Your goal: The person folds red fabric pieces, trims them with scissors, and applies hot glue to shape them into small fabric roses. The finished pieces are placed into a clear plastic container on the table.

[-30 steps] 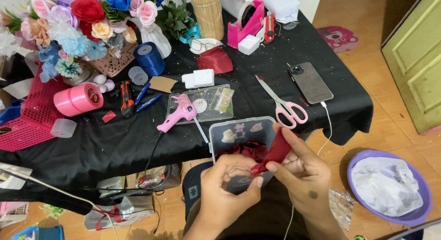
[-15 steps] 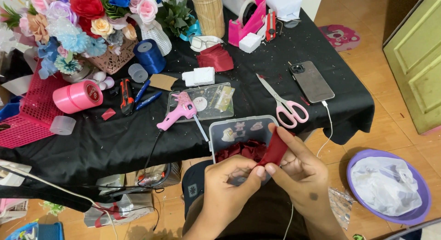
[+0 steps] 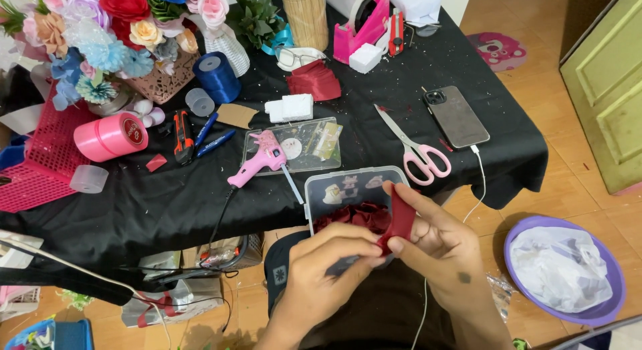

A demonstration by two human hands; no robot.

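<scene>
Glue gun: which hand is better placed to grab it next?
Probably left. The pink glue gun lies up-left of the left hand, clear path. The right hand sits farther right, pinching the red ribbon piece.

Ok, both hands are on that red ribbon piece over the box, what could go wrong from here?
The clear box of red pieces sits at the table edge, so a nudge from the left hand or right hand might tip it. The pink glue gun lies close by, nozzle towards the box; its cord could snag. The red ribbon piece could slip.
</scene>
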